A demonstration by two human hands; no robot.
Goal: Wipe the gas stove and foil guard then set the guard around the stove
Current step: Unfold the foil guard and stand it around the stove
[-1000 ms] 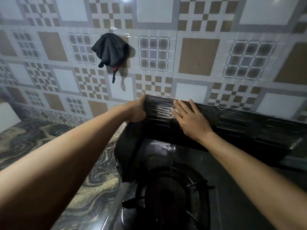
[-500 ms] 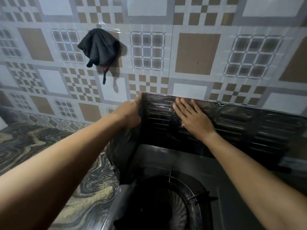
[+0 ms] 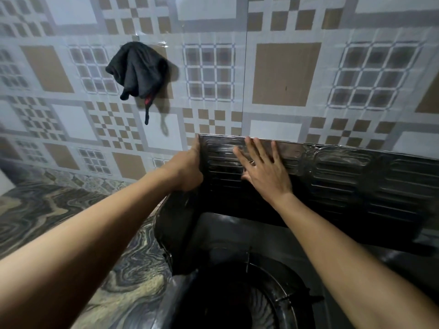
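Note:
The dark, ribbed foil guard (image 3: 344, 176) stands upright behind the gas stove (image 3: 228, 236), against the tiled wall, and its left panel curves forward along the stove's left side. My left hand (image 3: 187, 169) grips the guard's upper left corner, at the fold. My right hand (image 3: 263, 169) lies flat on the back panel with fingers spread, just right of that corner. The stove's round burner ring (image 3: 273, 290) shows below, between my forearms.
A black cloth (image 3: 137, 70) hangs on the patterned tile wall above and left of the guard. A marbled countertop (image 3: 47, 214) runs to the left of the stove. The guard continues past the right edge of view.
The view has tilted up and shifted, so the cloth and wall sit lower in frame. My right hand's fingers have spread wider on the back panel. My left hand still holds the corner.

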